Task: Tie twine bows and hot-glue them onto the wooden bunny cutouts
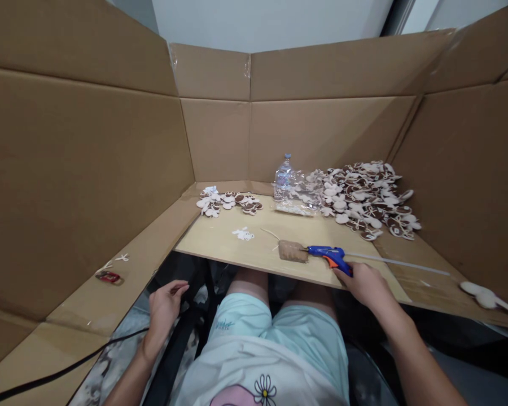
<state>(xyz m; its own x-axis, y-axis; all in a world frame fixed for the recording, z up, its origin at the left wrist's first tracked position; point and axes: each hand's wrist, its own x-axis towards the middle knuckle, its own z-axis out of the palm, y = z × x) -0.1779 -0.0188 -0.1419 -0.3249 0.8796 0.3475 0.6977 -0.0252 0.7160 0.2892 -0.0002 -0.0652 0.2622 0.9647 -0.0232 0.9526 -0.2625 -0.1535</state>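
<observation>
Behind a three-sided screen of cardboard walls (80,169), a pale wooden board (237,242) is laid across the lap of a seated person. Along its far edge a small cluster of brown-and-white cut-out shapes (228,202) is spread at the left, a clear water bottle (283,177) is stood near the middle beside a clear plastic bag (300,197), and a much larger heap of the same shapes (368,197) is piled at the right. A single white piece (242,233) is left alone on the open board, and a small red object (109,277) is seen on the cardboard ledge at far left. The right hand (366,283) is stretched forward to the near edge of the board, fingers wrapped around the orange-trimmed grip of a blue glue gun (330,255), whose nozzle is pointed left at a tan cork-like block (293,251), tip touching or just beside it. The left hand (165,307) is held low beside the thigh, well apart from the gun, fingers loosely curled with nothing seen in them, above a black cable (68,366).
</observation>
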